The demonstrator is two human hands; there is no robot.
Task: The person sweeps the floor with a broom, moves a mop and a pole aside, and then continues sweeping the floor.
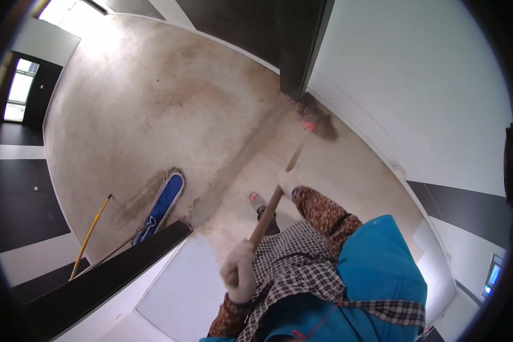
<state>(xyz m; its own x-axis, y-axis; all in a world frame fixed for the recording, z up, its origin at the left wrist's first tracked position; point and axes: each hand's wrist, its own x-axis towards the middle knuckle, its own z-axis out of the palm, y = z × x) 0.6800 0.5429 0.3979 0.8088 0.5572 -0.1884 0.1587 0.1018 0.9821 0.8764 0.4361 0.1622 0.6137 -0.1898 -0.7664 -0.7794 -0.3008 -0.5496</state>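
A broom with a long wooden handle (266, 219) slants away from me across the floor. My left hand (239, 271), in a whitish glove, is wrapped round the near end of the handle beside my checked apron (302, 262). Farther down the handle, my right hand (289, 181), gloved too and a little blurred, is closed round it. The broom's dark, smeared bristles (322, 119) meet the floor next to the foot of the white wall, with a reddish collar above them. One of my feet (256, 200) shows left of the handle.
A blue dust mop (168, 196) with a fringed rim lies on the stained floor (211, 114) at left. Near it a yellow pole (92, 233) leans by a black-topped partition (114, 279). A dark door edge (302, 57) stands close to the bristles; a white wall (416, 85) bounds the right.
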